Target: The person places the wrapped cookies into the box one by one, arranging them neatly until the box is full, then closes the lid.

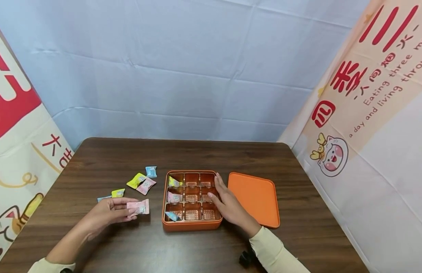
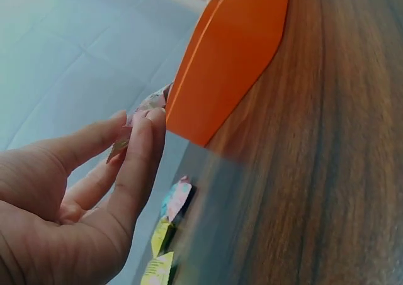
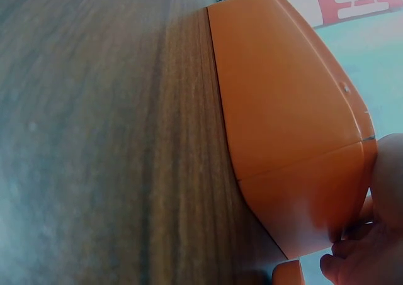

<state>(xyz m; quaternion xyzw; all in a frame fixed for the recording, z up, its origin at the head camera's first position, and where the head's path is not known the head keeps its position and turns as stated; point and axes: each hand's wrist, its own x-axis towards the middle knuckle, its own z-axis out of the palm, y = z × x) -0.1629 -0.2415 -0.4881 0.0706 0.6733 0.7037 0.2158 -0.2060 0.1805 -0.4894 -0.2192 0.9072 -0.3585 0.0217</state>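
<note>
From afar I see the left hand (image 1: 107,213) pinching a pink packet (image 1: 141,207), its long axis running sideways toward the orange box (image 1: 192,226) just right of it. The right hand (image 1: 230,204), fingers extended, rests on the box's right edge; inside, along the left, lie a yellow packet (image 1: 175,182), a second pink packet (image 1: 173,197) and a blue packet (image 1: 171,216), far to near.

Two yellow candies (image 1: 136,181), two blue candies (image 1: 151,171) and one pink candy (image 1: 146,186) loose, one held pink (image 1: 142,207), three boxed candies (image 1: 174,197), so nine I can see. Also one orange box (image 1: 192,226), nine compartments (image 1: 192,216), one lid (image 1: 253,197), one left hand (image 1: 110,213), one right hand (image 1: 229,203).
</note>
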